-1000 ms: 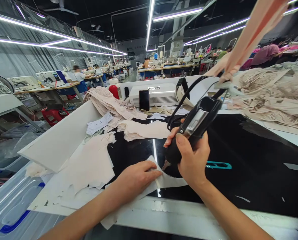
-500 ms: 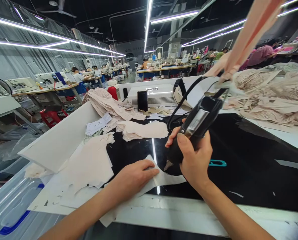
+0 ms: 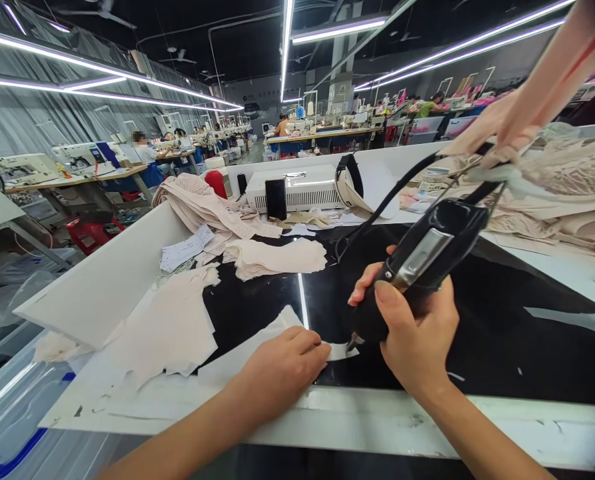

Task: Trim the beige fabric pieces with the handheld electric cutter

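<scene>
My right hand [image 3: 420, 327] is wrapped around a black corded hand tool [image 3: 422, 260] with a metal plate on its side. The tool tilts down to the left, and its narrow tip meets the right end of a thin white fabric piece [image 3: 270, 337] on the black table top. My left hand [image 3: 290, 360] lies palm down on that fabric just left of the tip, fingers stretched over it and hiding its middle. Pale pink fabric strips [image 3: 537, 107] are tied at the tool's upper end.
Stacked cream fabric pieces [image 3: 177, 327] lie at the left, with another stack [image 3: 277, 257] behind. A white vented box [image 3: 297, 193] and a phone [image 3: 276, 200] stand at the back. Beige fabric [image 3: 552, 220] heaps up on the right. A black cord [image 3: 377, 210] loops behind the tool.
The tool has moved right in my right hand, its tip now at the fabric's right end. My left hand has slid right and lower along the fabric. The view has shifted slightly.
</scene>
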Demonstrator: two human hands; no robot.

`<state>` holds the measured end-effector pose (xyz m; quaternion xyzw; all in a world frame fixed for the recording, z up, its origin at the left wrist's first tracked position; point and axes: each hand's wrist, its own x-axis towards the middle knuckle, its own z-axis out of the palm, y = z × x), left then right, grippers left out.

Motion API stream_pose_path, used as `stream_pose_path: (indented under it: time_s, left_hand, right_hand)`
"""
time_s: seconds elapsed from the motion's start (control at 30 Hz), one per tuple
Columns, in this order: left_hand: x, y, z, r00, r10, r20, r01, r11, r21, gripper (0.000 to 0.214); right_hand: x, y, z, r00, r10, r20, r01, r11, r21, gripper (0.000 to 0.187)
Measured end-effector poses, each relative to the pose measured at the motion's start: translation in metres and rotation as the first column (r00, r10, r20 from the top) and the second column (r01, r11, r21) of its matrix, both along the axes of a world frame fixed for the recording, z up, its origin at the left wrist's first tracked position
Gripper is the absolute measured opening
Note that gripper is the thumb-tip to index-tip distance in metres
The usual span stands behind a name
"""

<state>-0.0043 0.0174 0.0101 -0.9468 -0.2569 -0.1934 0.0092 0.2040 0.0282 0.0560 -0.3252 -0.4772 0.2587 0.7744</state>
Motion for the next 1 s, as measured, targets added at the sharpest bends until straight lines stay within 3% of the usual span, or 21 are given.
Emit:
stream_pose_path:
  time_s: [0.3, 0.7, 1.0]
  left_hand:
    - [-0.004, -0.006, -0.002, 0.999, 0.039, 0.007, -0.039, 0.999, 0.038, 0.016]
    - [-0.003, -0.009, -0.002, 0.998, 0.055, 0.016, -0.055, 0.998, 0.009, 0.025]
    - [-0.002, -0.010, 0.002, 0.992, 0.085, 0.088, -0.083, 0.996, -0.023, 0.026]
  right_hand:
    - [-0.001, -0.003, 0.000, 0.999, -0.020, 0.025, 0.020, 1.000, -0.007, 0.038]
    - [-0.021, 0.012, 0.004, 0.996, 0.062, -0.060, -0.063, 0.998, -0.013, 0.044]
    - [-0.024, 0.016, 0.002, 0.996, 0.071, -0.049, -0.071, 0.997, -0.006, 0.037]
